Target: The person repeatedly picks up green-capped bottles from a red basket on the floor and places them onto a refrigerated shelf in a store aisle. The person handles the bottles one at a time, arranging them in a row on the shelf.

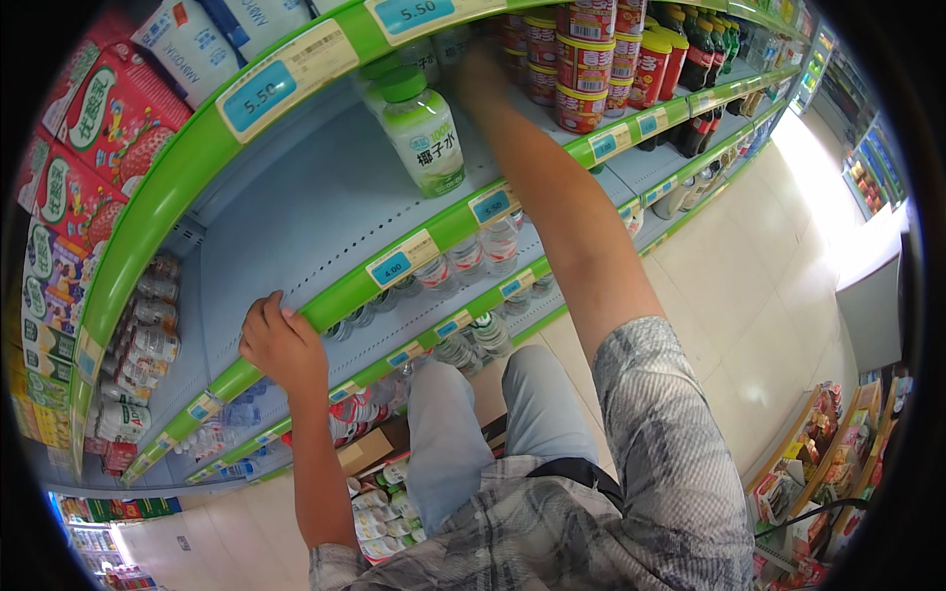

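My left hand [284,340] rests on the green front rail [332,295] of a store shelf, its fingers over the edge and nothing seen in it. My right arm reaches deep onto the same shelf, where my right hand [480,70] is blurred and dim, so whether it holds anything is hidden. Just left of that hand, a white bottle of coconut water with a green cap [429,144] stands upright near the shelf's front. More such bottles stand behind it. To the right of my forearm are stacked red cans with yellow lids [584,66].
Water bottles [499,244] fill parts of the lower shelf. Dark soda bottles [698,55] stand farther right, pink drink cartons [111,118] at upper left. An upper shelf rail [185,155] curves overhead. Beside my legs on the floor lies an open box of bottles [380,510].
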`<state>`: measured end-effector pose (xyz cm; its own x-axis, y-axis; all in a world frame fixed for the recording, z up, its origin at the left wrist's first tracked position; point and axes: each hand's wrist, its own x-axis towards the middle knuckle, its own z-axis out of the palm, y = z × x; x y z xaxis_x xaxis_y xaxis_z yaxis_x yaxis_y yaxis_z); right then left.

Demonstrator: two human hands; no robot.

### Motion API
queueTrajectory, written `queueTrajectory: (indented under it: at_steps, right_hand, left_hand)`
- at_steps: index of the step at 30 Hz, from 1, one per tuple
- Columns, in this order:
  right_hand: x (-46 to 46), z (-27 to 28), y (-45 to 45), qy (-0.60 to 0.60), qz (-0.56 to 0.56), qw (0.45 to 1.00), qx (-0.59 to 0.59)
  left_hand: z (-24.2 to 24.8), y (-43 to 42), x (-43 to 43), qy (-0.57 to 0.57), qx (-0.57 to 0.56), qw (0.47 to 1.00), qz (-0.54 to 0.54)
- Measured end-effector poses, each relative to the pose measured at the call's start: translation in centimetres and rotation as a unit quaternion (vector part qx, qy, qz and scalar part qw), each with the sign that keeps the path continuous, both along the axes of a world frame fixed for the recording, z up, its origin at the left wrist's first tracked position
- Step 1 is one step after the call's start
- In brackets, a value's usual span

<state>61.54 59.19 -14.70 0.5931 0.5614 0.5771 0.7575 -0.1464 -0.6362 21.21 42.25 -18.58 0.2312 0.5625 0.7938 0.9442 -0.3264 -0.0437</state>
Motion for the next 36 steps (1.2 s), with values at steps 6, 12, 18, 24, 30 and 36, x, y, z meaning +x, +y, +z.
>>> queueTrajectory:
  at_steps: [6,12,18,24,30,36]
  right_hand:
    - [-0.4,0.1,0.2,-0.005,0.017,0.999,-0.036]
    - [1.2,-0.9,0.4,-0.027,0.060,0.995,0.076]
    - [-4.9,0.6,-9.2,-0.110,0.119,0.967,0.195]
    - [-11.7,-5.7,-30.6,-0.073,0.419,0.903,-0.067]
    - [-12.3,-20.1,-36.5,-0.089,0.517,0.731,-0.436]
    - [-9.4,-29.6,-38.2,-0.146,0.473,0.729,-0.472]
  left_hand:
    - [0.0,0.0,0.1,-0.007,0.002,1.000,0.009]
    - [0.0,0.3,0.5,-0.007,0.024,1.000,-0.002]
    - [-0.7,-0.3,-1.8,-0.029,-0.002,0.999,0.017]
    - [-1.7,1.0,1.0,-0.101,0.058,0.993,0.004]
    - [-9.4,-11.2,2.2,-0.241,-0.084,0.937,-0.238]
    - [-29.3,-29.3,-15.2,-0.326,-0.426,0.841,0.070]
